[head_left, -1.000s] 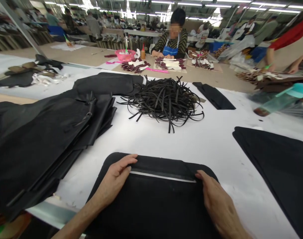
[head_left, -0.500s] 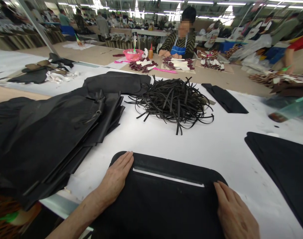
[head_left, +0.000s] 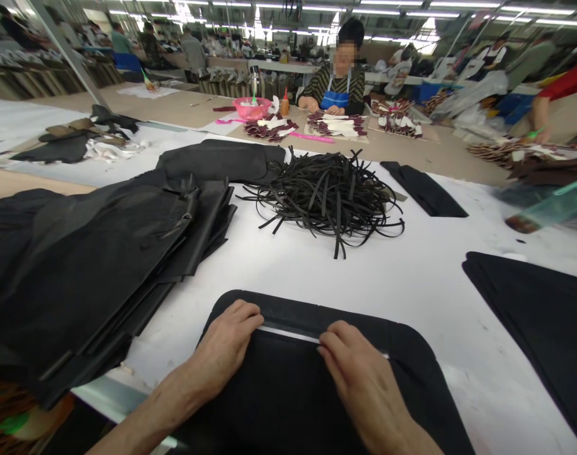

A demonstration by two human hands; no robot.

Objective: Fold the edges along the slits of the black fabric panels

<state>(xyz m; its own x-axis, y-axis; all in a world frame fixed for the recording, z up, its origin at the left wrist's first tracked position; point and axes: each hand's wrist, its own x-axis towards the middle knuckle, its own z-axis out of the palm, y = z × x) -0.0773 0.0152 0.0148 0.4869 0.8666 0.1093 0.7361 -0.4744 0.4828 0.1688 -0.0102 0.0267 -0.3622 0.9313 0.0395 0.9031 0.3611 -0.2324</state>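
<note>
A black leather-like panel [head_left: 288, 392] with rounded corners lies before me on the white-covered table. A narrow white slit or strip [head_left: 291, 333] runs along its upper part; I cannot tell which it is. At the left end of this line, my left hand [head_left: 231, 338] has its fingers bent and pressed together on the panel. My right hand [head_left: 359, 366] pinches at the line's middle, thumb and fingertips closed at its edge. The fingertips of both hands are partly hidden.
A tangled heap of black strips [head_left: 333, 196] lies beyond the panel. Stacked black pieces [head_left: 89, 253] are at left, more black panels [head_left: 534, 309] at right. A clear greenish container [head_left: 548, 205] stands at far right. A co-worker [head_left: 342, 82] sits across the table near a pink bowl [head_left: 253, 109].
My right hand has moved left from the panel's right edge to the middle of the white line. My left hand has shifted slightly right, its flat fingers now bent. The white line looks narrower.
</note>
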